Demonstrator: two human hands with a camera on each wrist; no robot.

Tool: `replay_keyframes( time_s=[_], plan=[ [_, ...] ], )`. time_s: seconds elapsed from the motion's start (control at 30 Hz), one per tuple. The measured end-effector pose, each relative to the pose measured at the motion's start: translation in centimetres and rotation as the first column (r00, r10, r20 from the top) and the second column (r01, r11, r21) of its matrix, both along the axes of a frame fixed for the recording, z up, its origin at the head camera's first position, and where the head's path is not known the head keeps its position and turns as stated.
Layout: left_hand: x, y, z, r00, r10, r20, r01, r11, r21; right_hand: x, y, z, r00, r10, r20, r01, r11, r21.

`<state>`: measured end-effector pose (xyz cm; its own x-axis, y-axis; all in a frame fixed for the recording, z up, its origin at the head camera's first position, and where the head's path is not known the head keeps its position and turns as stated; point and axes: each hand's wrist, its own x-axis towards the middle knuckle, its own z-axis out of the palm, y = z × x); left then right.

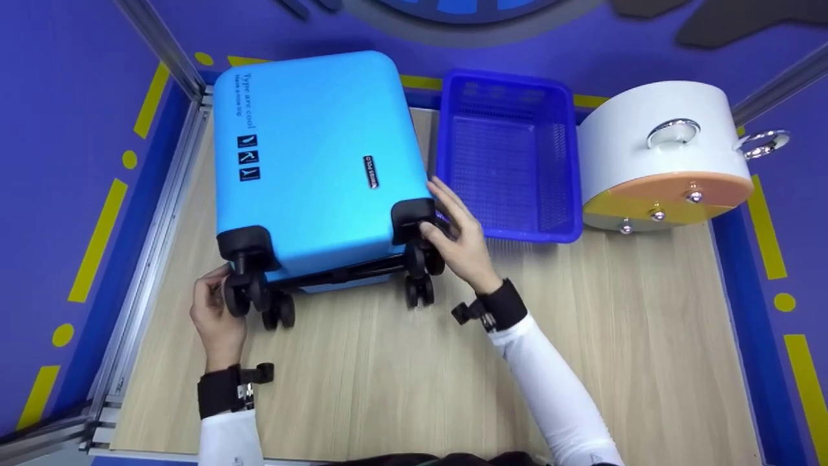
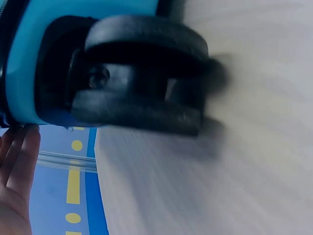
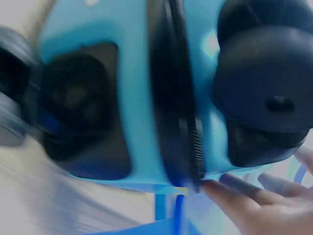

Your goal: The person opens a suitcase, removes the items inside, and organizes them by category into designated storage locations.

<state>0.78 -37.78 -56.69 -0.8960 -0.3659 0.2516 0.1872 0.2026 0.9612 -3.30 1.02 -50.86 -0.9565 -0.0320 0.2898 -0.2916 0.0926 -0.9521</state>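
Observation:
A bright blue suitcase (image 1: pixel 317 149) lies flat on the wooden tabletop, its black caster wheels (image 1: pixel 419 291) toward me. My left hand (image 1: pixel 217 317) is at its near left corner, partly hidden behind a caster. In the left wrist view, the fingers (image 2: pixel 22 169) lie nearly straight against the suitcase's side. At the near right corner, my right hand (image 1: pixel 462 246) rests its extended fingers along the side, its thumb by the black corner guard (image 1: pixel 413 213). The right wrist view shows its fingertips (image 3: pixel 220 191) touching the shell near the zipper (image 3: pixel 197 147).
Right of the suitcase stands a blue plastic basket (image 1: pixel 576 194). Farther right is a white rounded box (image 1: pixel 660 142) with an orange and yellow front, small knobs and metal ring handles. Blue walls (image 1: pixel 58 129) with yellow marks enclose the wooden tabletop (image 1: pixel 401 382).

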Motion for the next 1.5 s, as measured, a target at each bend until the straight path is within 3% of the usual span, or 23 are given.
replay_keyframes(
  time_s=[0.03, 0.17, 0.27, 0.33, 0.4, 0.5, 0.67, 0.8, 1.03, 1.23, 1.37, 1.43, 1.5],
  plan=[
    [-0.1, -0.1, 0.0, 1.0, -0.004, -0.014, 0.004, 1.0, -0.007, 0.7, -0.1, -0.5, 1.0, -0.029, -0.004, 0.028, 0.999, -0.042],
    [-0.8, -0.3, -0.1, 0.998, -0.005, -0.062, 0.004, 1.0, -0.013, 4.0, -1.0, -2.4, 0.989, -0.146, -0.021, 0.144, 0.988, -0.052],
    [-1.2, -0.1, 0.0, 0.997, -0.004, -0.073, 0.012, 0.994, 0.105, 6.1, -1.9, -3.6, 0.992, -0.128, -0.003, 0.128, 0.991, -0.042],
    [-1.4, 0.1, 0.0, 0.998, 0.003, -0.067, 0.011, 0.977, 0.213, 6.9, -2.5, -4.2, 0.996, -0.088, 0.016, 0.089, 0.994, -0.057],
    [-1.3, 0.1, 0.0, 0.999, 0.013, -0.053, 0.004, 0.949, 0.315, 7.2, -3.1, -4.4, 0.998, -0.052, 0.041, 0.055, 0.995, -0.083],
    [-1.0, 0.0, -0.1, 1.0, 0.023, -0.02, -0.014, 0.929, 0.369, 7.2, -3.5, -4.6, 0.998, -0.015, 0.057, 0.022, 0.994, -0.109],
    [0.2, 0.0, -0.4, 0.997, 0.064, -0.046, -0.041, 0.918, 0.396, 6.0, -3.3, -4.6, 0.996, 0.043, 0.076, -0.035, 0.994, -0.106],
    [0.7, 0.6, -0.7, 0.99, 0.113, -0.088, -0.066, 0.905, 0.42, 3.8, -3.0, -3.9, 0.985, 0.06, 0.165, -0.043, 0.994, -0.105],
    [1.9, 2.6, -0.8, 0.974, 0.198, -0.107, -0.141, 0.907, 0.397, -1.4, -2.9, -2.6, 0.951, -0.011, 0.309, 0.016, 1.0, -0.015],
    [2.8, 4.7, -0.9, 0.975, 0.161, -0.156, -0.087, 0.911, 0.402, -6.1, -2.6, -1.3, 0.9, 0.009, 0.436, 0.068, 0.985, -0.16],
    [3.1, 5.5, -0.9, 0.976, 0.156, -0.153, -0.089, 0.924, 0.372, -6.8, -2.4, -1.3, 0.935, -0.048, 0.352, 0.081, 0.994, -0.079],
    [3.1, 5.6, -0.9, 0.976, 0.159, -0.147, -0.101, 0.934, 0.344, -5.9, -2.6, -1.3, 0.957, -0.122, 0.262, 0.141, 0.988, -0.057],
    [3.2, 5.7, -1.0, 0.975, 0.163, -0.149, -0.11, 0.944, 0.312, -4.2, -3.4, -1.3, 0.961, -0.215, 0.174, 0.231, 0.97, -0.08]
  ],
)
